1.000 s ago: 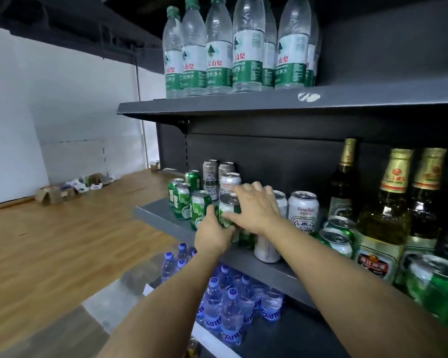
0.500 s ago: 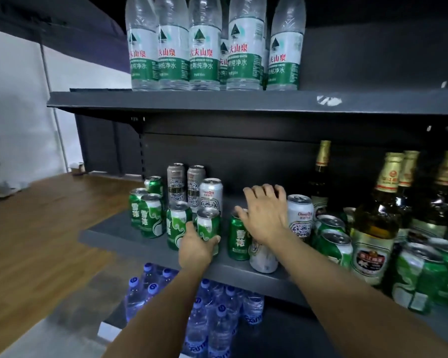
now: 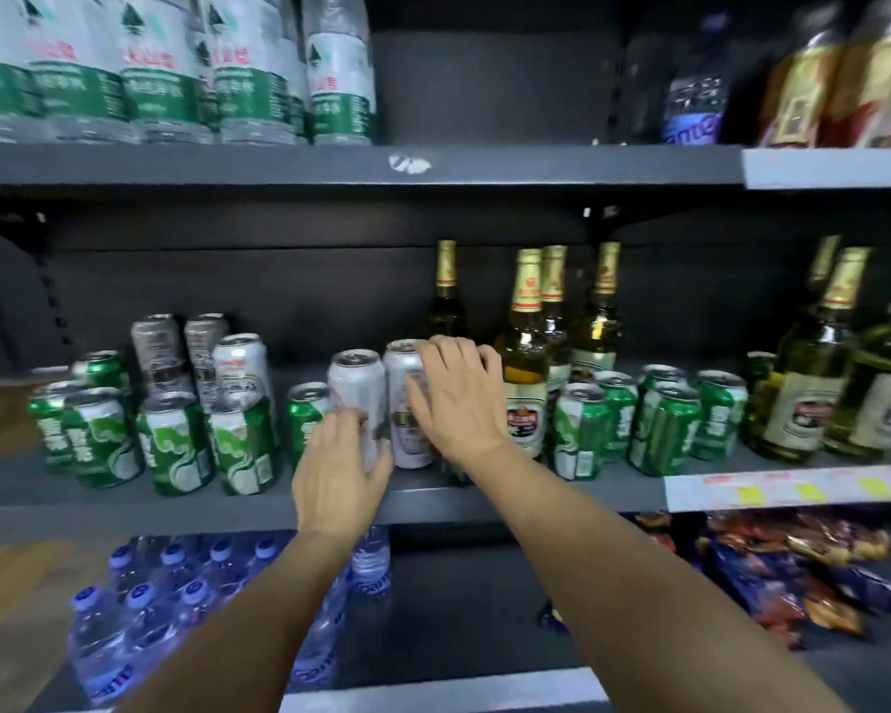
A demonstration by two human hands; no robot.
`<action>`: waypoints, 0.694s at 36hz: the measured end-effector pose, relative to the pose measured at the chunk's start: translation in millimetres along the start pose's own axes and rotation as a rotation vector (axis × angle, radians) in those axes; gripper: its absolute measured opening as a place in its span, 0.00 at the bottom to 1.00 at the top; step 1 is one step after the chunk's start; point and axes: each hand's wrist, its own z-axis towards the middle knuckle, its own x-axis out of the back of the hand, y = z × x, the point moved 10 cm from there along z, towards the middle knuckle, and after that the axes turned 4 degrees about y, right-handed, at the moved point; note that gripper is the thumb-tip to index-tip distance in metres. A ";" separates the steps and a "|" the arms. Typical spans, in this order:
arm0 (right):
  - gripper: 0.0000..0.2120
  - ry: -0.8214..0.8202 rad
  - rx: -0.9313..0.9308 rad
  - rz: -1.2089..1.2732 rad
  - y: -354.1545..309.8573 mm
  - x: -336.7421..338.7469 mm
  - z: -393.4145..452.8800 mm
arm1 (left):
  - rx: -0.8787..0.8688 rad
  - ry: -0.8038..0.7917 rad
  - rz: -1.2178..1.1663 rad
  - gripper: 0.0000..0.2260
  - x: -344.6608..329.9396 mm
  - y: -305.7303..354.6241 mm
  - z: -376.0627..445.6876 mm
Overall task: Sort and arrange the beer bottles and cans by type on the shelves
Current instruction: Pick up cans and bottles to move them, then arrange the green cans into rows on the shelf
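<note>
Both hands are up at the middle shelf (image 3: 186,499), centre of the frame. The left hand (image 3: 338,468) wraps its fingers around the front of a tall white can (image 3: 356,383) — a firm hold low on the body. The right hand (image 3: 456,398) lies over the neighbouring white can (image 3: 401,403), fingers spread and gently curved across its top and side; whether it truly grips is hard to tell. Left of them stands a cluster of green cans (image 3: 176,442), with taller silver cans (image 3: 158,347) behind. To the right, brown beer bottles (image 3: 525,352) with gold necks — more green cans (image 3: 662,424) beside those. Water bottles (image 3: 150,69) line the upper left shelf.
</note>
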 end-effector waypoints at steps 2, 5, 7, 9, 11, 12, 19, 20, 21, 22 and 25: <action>0.16 -0.010 -0.040 -0.066 37.2 18.8 -20.5 | -0.097 -0.061 0.013 0.13 -19.8 39.0 -7.8; 0.14 -0.033 -0.077 -0.170 95.9 56.0 -57.9 | -0.167 -0.131 -0.026 0.13 -49.5 97.6 -26.1; 0.12 -0.061 -0.086 -0.261 136.2 84.6 -86.3 | -0.196 -0.167 -0.057 0.14 -66.9 141.8 -41.1; 0.11 -0.102 -0.104 -0.352 178.4 113.7 -116.1 | -0.215 -0.207 -0.094 0.16 -84.4 187.2 -56.9; 0.12 -0.157 -0.135 -0.432 222.7 144.4 -145.8 | -0.244 -0.255 -0.144 0.18 -103.4 235.9 -74.6; 0.12 -0.188 -0.153 -0.466 244.3 159.7 -159.2 | -0.263 -0.274 -0.175 0.19 -112.1 260.3 -83.4; 0.10 -0.261 -0.232 -0.709 380.7 282.6 -243.6 | -0.411 -0.373 -0.312 0.17 -156.9 439.1 -145.6; 0.09 -0.240 -0.237 -0.745 395.3 301.8 -253.9 | -0.437 -0.384 -0.324 0.18 -162.2 462.0 -154.2; 0.09 -0.220 -0.252 -0.778 410.2 320.2 -264.3 | -0.469 -0.393 -0.335 0.18 -167.0 484.9 -162.6; 0.10 -0.204 -0.277 -0.804 424.4 337.4 -274.6 | -0.496 -0.408 -0.347 0.18 -173.1 506.4 -170.8; 0.10 -0.174 -0.343 -0.849 465.2 379.0 -303.6 | -0.553 -0.458 -0.394 0.17 -193.5 567.2 -190.3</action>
